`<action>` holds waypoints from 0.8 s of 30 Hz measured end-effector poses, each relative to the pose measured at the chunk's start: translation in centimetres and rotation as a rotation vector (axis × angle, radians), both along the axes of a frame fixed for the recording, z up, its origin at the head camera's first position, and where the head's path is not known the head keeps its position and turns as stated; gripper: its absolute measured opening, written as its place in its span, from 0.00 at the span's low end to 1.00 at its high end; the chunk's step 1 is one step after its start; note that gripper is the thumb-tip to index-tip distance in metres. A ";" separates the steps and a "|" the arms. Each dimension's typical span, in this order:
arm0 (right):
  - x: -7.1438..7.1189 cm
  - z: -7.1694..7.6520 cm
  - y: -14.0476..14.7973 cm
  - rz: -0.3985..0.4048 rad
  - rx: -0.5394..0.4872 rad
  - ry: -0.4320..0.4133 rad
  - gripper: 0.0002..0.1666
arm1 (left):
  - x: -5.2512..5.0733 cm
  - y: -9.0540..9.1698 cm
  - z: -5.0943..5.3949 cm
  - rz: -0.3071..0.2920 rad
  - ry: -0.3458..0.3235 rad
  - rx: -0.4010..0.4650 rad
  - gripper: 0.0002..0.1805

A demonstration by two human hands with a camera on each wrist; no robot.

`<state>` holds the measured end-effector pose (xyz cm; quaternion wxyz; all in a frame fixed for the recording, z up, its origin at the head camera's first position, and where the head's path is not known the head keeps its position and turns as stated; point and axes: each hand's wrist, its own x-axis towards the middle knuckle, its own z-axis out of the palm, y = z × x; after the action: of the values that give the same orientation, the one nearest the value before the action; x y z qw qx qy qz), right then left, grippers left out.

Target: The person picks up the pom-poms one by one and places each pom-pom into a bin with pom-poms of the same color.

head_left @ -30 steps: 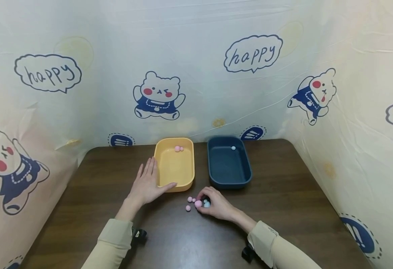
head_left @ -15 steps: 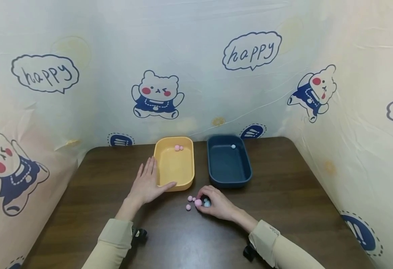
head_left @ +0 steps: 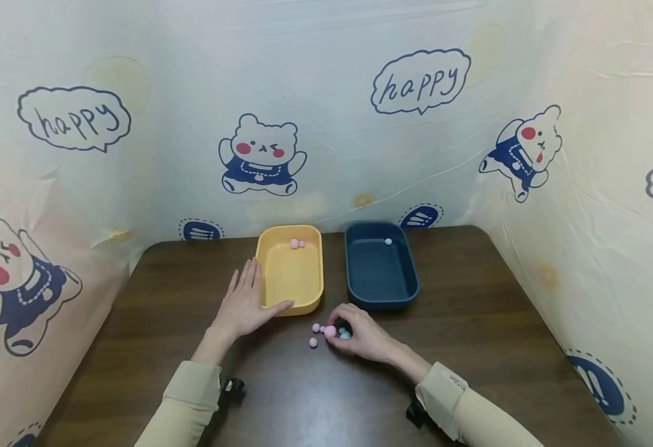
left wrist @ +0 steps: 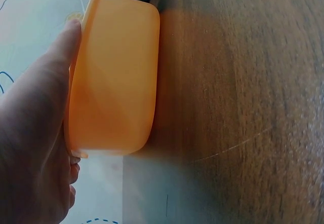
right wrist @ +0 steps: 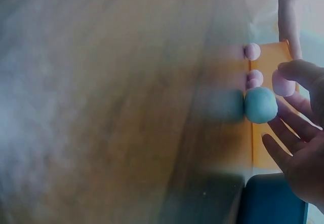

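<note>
My right hand (head_left: 362, 335) pinches a pink ball (head_left: 330, 331) between thumb and index finger. In the right wrist view that pink ball (right wrist: 283, 83) appears raised off the table. Light blue balls (head_left: 346, 334) sit beside the same hand, partly hidden by it; the larger blue ball (right wrist: 260, 105) shows close up. Left of them lie several smaller pink balls (head_left: 313, 343). My left hand (head_left: 243, 310) rests along the left and near rim of the yellow tray (head_left: 293, 279), fingers straight and thumb spread. In the left wrist view the thumb touches the tray's rim.
To the yellow tray's right stands a dark blue tray (head_left: 381, 273) with one small light blue ball (head_left: 388, 241) inside. Two pink balls (head_left: 295, 244) lie in the yellow tray. A printed cloth (head_left: 326, 124) encloses the back and sides of the brown table (head_left: 304, 397).
My right hand has risen slightly with the pink ball between its fingers. The left hand stays at the yellow tray. The head view has shifted a little.
</note>
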<state>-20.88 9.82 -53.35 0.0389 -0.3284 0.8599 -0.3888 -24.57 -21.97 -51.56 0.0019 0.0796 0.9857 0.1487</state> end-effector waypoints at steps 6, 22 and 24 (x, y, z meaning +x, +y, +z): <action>-0.2 0.5 0.0 0.003 -0.002 0.005 0.10 | 0.0 0.0 0.0 0.002 -0.003 0.011 0.76; -0.9 1.8 -0.3 0.005 -0.059 0.009 0.12 | -0.1 -0.2 -0.4 0.004 -0.008 0.009 0.77; -0.9 2.0 -0.4 0.002 -0.065 -0.006 0.13 | -0.1 -0.1 -0.4 0.000 -0.006 0.013 0.77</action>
<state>-21.82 9.41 -51.32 0.0309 -0.3294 0.8463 -0.4176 -24.65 -22.12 -51.94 0.0042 0.0790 0.9847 0.1552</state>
